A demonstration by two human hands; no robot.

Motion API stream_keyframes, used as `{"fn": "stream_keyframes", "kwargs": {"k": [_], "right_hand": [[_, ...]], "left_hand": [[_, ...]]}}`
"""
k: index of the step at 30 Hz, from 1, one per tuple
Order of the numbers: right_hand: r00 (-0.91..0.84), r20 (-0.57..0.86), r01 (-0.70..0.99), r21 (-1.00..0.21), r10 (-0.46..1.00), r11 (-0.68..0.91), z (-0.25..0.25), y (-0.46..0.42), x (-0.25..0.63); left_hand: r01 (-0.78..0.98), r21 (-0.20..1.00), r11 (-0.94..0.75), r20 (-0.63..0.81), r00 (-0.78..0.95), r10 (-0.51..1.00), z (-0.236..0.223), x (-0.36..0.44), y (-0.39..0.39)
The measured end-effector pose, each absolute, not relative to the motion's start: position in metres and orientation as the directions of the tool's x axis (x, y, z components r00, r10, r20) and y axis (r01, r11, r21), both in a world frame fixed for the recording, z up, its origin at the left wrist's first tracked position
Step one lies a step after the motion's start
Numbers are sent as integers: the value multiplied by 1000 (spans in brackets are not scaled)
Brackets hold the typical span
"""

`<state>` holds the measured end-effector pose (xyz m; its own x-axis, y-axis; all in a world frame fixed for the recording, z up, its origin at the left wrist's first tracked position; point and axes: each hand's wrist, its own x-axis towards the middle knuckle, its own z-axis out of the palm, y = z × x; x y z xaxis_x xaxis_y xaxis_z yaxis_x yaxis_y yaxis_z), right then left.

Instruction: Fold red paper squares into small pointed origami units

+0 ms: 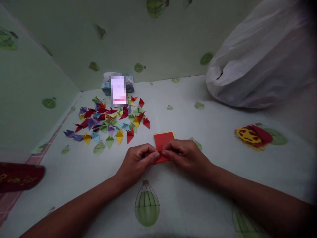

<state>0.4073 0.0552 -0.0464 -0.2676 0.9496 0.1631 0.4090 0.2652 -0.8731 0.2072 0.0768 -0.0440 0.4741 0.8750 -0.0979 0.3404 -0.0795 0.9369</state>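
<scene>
From where I stood, the red paper (163,138) was between the hands, at the table's (182,115) near side. The left hand (140,158) and right hand (189,153) each had it in a narrow pinch, close together, probably to keep it steady. Folded paper pieces (106,124) lay beyond, leftward, perhaps to leave room. A lit phone (119,91) stood before a tissue box (106,89), presumably for easy viewing; whether they touched, I couldn't tell.

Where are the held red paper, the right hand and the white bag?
Held red paper (162,140): head view, its uncovered far part.
Right hand (189,153): head view, back of the hand.
White bag (252,66): head view, its side.
</scene>
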Motion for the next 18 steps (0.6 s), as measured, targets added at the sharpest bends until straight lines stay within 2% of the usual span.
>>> {"fn": "stream_keyframes", "kwargs": {"k": [2,4,7,10,15,18], "right_hand": [[-255,78,340,-926,964,165,-46,55,406],[-271,-71,211,-977,960,-13,-47,54,405],[-352,-207,62,-978,913,-198,-48,54,404],[-346,-193,73,-981,918,-178,-47,52,403],[-241,-128,229,-971,962,-71,-40,49,402],[-204,-104,227,-972,973,-56,-41,49,402]], "left_hand": [[350,928,-128,-56,471,881,-44,207,75],[352,918,-183,8,444,896,-44,208,74],[361,896,-258,86,428,900,-43,208,71],[376,880,-289,118,417,901,-43,208,70],[370,887,-275,107,414,904,-43,208,69],[362,890,-276,110,417,902,-44,208,68]]}}
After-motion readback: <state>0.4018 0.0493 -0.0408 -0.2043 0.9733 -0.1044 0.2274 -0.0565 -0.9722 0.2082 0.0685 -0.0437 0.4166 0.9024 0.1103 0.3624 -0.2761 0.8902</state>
